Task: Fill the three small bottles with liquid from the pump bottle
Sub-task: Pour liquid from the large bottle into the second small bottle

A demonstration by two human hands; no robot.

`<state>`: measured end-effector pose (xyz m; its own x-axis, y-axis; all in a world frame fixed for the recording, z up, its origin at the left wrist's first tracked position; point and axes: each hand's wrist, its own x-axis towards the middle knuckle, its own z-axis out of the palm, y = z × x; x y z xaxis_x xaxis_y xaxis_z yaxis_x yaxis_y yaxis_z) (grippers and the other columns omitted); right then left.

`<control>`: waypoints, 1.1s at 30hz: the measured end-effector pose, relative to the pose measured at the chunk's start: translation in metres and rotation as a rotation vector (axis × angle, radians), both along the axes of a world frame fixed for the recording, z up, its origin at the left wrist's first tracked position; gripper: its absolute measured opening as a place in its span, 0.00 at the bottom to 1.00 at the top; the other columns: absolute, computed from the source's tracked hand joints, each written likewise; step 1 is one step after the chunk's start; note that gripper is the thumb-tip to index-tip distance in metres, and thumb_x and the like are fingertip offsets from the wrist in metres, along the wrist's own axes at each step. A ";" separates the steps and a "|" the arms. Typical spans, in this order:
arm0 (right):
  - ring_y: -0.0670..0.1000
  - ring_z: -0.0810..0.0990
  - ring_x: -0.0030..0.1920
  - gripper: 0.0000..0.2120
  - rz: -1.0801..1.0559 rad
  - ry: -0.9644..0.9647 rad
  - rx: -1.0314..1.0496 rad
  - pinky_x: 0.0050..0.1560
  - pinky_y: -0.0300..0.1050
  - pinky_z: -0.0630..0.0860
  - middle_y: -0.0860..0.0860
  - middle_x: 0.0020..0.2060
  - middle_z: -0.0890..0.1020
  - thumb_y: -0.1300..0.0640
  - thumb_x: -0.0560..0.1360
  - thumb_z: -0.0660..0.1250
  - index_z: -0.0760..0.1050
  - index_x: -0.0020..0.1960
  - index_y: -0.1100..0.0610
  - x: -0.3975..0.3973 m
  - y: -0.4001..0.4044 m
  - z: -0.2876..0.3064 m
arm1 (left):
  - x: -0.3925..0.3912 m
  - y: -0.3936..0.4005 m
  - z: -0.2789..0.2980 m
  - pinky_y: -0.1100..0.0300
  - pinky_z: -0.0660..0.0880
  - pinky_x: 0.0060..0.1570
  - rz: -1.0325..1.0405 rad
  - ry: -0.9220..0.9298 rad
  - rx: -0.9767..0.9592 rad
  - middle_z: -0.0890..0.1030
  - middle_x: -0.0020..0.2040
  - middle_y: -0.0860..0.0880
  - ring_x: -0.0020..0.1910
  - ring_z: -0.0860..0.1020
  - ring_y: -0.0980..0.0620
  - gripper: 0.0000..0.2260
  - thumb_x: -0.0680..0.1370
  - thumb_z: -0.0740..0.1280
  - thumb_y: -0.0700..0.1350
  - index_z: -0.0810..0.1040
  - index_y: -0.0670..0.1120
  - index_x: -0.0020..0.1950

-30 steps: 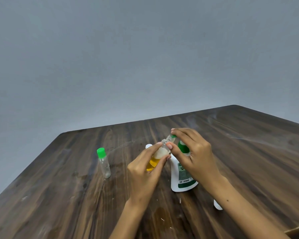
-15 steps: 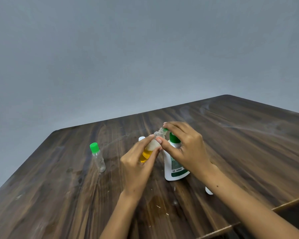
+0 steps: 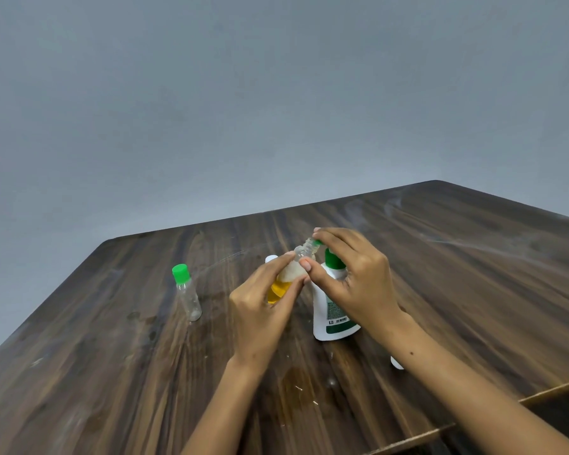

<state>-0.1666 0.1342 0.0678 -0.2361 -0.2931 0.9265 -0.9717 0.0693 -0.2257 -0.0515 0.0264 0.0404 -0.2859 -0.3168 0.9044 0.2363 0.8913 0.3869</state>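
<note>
two bare forearms, no sleeves, short plain fingernails

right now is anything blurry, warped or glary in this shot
Head view: even, soft light with no hard shadows; wide-angle warp tilts the table and bows its edges; pale sheen streaks the far right of the wood; the near left corner smears soft; the held bottle, left hand and right hand look fairly sharp, as does the capped bottle.
</note>
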 end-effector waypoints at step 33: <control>0.48 0.79 0.50 0.34 0.049 -0.037 0.021 0.48 0.31 0.71 0.52 0.50 0.83 0.35 0.80 0.47 0.81 0.54 0.61 -0.002 0.002 0.002 | 0.000 0.000 -0.001 0.66 0.78 0.50 0.025 0.023 0.002 0.84 0.52 0.53 0.52 0.82 0.62 0.16 0.69 0.78 0.44 0.84 0.41 0.55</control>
